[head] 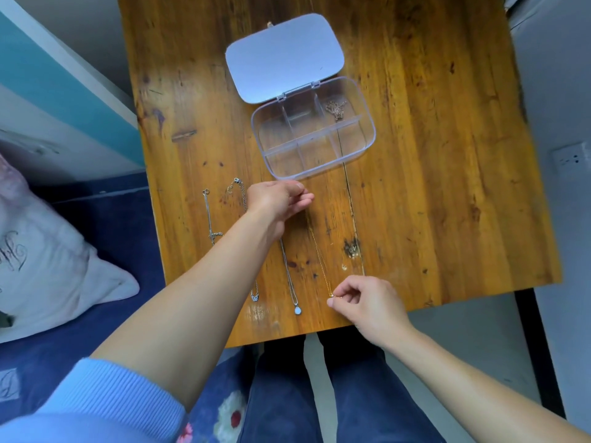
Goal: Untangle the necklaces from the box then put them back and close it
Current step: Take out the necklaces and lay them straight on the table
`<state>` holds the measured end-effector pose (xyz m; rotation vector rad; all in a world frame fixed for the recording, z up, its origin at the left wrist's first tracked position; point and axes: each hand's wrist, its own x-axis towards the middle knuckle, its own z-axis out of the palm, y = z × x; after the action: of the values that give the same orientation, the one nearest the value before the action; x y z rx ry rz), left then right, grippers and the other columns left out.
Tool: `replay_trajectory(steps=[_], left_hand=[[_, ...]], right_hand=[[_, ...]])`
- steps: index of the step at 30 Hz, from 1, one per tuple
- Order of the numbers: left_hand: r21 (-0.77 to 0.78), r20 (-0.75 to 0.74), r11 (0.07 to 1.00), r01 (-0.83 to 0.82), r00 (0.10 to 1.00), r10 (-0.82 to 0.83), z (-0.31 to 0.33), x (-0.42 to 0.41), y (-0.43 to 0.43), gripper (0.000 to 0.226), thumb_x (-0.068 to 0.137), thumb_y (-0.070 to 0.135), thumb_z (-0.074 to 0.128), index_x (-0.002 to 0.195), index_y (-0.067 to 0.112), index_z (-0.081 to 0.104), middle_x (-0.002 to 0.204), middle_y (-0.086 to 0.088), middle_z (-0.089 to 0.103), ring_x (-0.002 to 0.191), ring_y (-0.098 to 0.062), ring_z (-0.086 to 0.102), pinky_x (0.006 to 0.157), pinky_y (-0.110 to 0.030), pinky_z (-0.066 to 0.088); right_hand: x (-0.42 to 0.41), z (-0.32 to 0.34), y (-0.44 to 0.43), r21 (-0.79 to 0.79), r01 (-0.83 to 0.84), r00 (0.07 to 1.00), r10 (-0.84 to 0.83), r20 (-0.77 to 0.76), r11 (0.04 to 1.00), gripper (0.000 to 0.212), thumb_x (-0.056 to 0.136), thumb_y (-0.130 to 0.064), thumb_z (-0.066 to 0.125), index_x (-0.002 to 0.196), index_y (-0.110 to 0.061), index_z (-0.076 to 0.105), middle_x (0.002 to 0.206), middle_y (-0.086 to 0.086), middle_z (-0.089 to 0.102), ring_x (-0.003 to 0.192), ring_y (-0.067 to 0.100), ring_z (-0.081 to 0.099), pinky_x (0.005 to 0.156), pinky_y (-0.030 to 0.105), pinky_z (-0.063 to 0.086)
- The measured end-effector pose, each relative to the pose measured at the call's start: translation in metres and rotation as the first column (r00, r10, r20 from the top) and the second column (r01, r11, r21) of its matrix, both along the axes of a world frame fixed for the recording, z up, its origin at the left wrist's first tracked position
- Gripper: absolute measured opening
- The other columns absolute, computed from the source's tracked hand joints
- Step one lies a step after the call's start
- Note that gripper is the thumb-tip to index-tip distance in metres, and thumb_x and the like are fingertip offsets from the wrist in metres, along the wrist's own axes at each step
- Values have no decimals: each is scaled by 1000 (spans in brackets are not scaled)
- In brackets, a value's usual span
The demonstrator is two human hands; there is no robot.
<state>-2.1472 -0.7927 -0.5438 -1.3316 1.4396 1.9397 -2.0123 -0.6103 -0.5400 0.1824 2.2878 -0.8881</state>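
Note:
A clear plastic compartment box (367,135) lies open on the wooden table (447,155), its lid (284,57) folded back. A rose-gold chain (335,109) sits bunched in the back right compartment. A thin gold necklace (319,251) is stretched between my hands: my left hand (278,199) pinches its far end just below the box, my right hand (364,300) pinches its pendant end near the front edge. Left of it lie a silver necklace with a round white pendant (297,310), a butterfly-pendant necklace (254,296) partly under my left arm, and a short silver chain (209,219).
The table's front edge runs just behind my right hand. A blue bed cover with a pale pillow (48,266) lies to the left. A wall socket (571,158) shows at the right. My knees in dark trousers (319,394) are under the table.

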Motion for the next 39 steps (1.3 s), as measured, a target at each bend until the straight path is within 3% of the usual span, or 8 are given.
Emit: replay_trajectory(steps=[11, 16, 21, 25, 29, 34, 39], left_hand=[[-2, 15, 1000, 3, 1000, -2, 1, -21, -3, 9, 90, -10, 55, 89, -5, 62, 81, -18, 69, 65, -23, 74, 61, -26, 62], [-23, -7, 997, 74, 997, -75, 2, -17, -4, 6, 89, -9, 58, 92, -4, 61, 90, -21, 70, 72, -26, 76, 67, -29, 63], [-98, -37, 986, 131, 990, -135, 12, -11, -15, 9, 93, 0, 57, 102, -2, 57, 82, -21, 70, 58, -24, 72, 55, -27, 61], [-331, -100, 941, 67, 989, -106, 16, -16, -30, 11, 98, 13, 48, 105, 7, 54, 72, -11, 66, 44, -19, 61, 42, -25, 53], [-433, -113, 887, 159, 967, -229, 16, -32, -30, 19, 99, 27, 51, 106, 10, 52, 67, -9, 62, 46, -17, 57, 41, -24, 49], [-367, -114, 922, 124, 978, -177, 11, -32, -30, 16, 97, 26, 57, 106, 14, 50, 66, -7, 60, 49, -16, 57, 41, -23, 46], [-322, -137, 944, 74, 983, -124, 10, -31, -29, 10, 96, 25, 59, 98, 17, 53, 62, -7, 59, 49, -17, 56, 41, -22, 44]], right_hand=[[-7, -10, -13, 150, -73, 995, 82, -52, 986, 20, 78, -47, 74, 81, -28, 67, 64, -15, 62, 70, 9, 60, 59, 24, 43], [-9, -9, -13, 191, -160, 985, 170, -37, 969, 29, 76, -56, 71, 83, -28, 66, 67, -13, 64, 74, 12, 62, 66, 28, 50], [-22, 4, 5, 160, -180, 982, 187, -27, 970, 30, 77, -57, 69, 87, -29, 69, 65, -14, 64, 70, 8, 62, 66, 27, 52], [-88, 25, 18, 113, -63, 982, 82, -172, 992, 17, 80, -45, 72, 78, -28, 71, 66, -14, 67, 69, 11, 63, 65, 32, 52], [-184, 45, 10, 107, -22, 918, 63, -391, 994, 13, 84, -34, 69, 86, -22, 75, 86, 1, 74, 83, 25, 66, 76, 40, 53], [-265, 41, -24, 336, -135, 847, 285, -449, 932, 18, 90, -32, 61, 101, -23, 73, 103, 3, 73, 93, 25, 63, 74, 32, 47], [-289, 18, -51, 683, -217, 733, 579, -358, 697, 18, 91, -17, 58, 104, -11, 69, 101, 19, 69, 93, 41, 62, 66, 36, 39]])
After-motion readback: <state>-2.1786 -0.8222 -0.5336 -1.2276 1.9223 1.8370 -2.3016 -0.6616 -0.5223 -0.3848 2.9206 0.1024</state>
